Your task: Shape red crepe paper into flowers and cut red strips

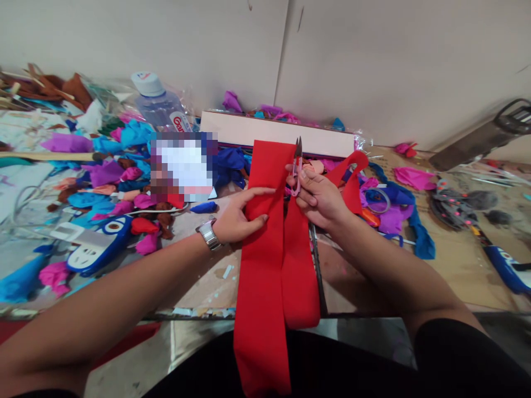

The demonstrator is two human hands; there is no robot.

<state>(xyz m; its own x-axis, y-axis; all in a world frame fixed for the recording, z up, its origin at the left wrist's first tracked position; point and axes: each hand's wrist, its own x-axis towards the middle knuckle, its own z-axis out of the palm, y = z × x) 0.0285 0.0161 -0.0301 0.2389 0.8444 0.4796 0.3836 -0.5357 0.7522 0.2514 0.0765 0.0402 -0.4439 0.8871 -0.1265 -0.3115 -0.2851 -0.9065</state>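
A long strip of red fabric [262,282] lies over the table and hangs down past its front edge toward my lap. My left hand [240,216], a watch on its wrist, rests on the strip with fingers stretched and thumb apart. In my right hand [318,198] is a small pair of scissors [297,171] with pink handles, its dark blades pointing away from me beside the strip's right edge. A second red length [299,271] loops down to the right of the first, and another red piece [352,185] curls behind my right hand.
Crumpled coloured scraps [103,174] cover the left side, near a clear bottle [160,105] and a blue-and-white glue gun [103,243]. A long white box [277,132] lies along the wall. At right are a tape roll [377,200], cardboard [452,265] and a dark grey cylinder [477,138].
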